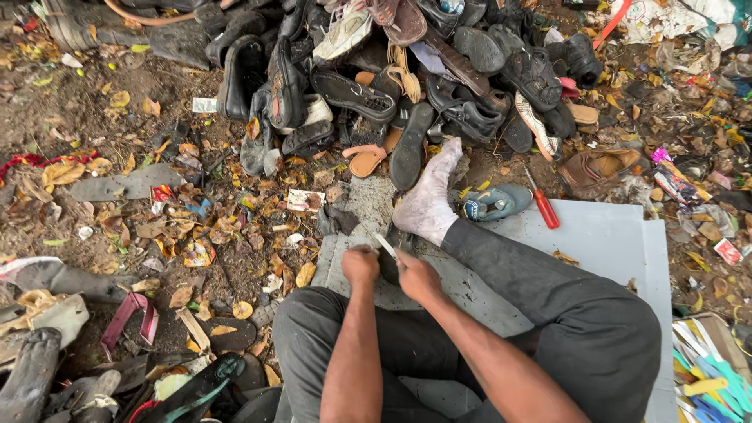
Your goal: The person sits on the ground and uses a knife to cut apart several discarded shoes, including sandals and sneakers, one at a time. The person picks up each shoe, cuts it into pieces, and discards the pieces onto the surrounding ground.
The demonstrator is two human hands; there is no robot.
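Gripping blade point(385, 245) in clenched right hand point(417, 276) | left hand point(360, 265) closed beside it, contents hidden

Ground litter, packages and labels only:

- small white paper label point(204, 104), rectangular, flat on the soil left of the shoe pile.
- white card with red marks point(305, 200), rectangular, among dry leaves just beyond the grey slab's far-left corner.
- red and white wrapper point(162, 193), crumpled, in the leaves left of that card.
- red and white packet point(728, 251), flat, near the right edge.
- crumpled multicoloured wrapper point(675, 186), right of the brown shoe.

No signs or screens seen.
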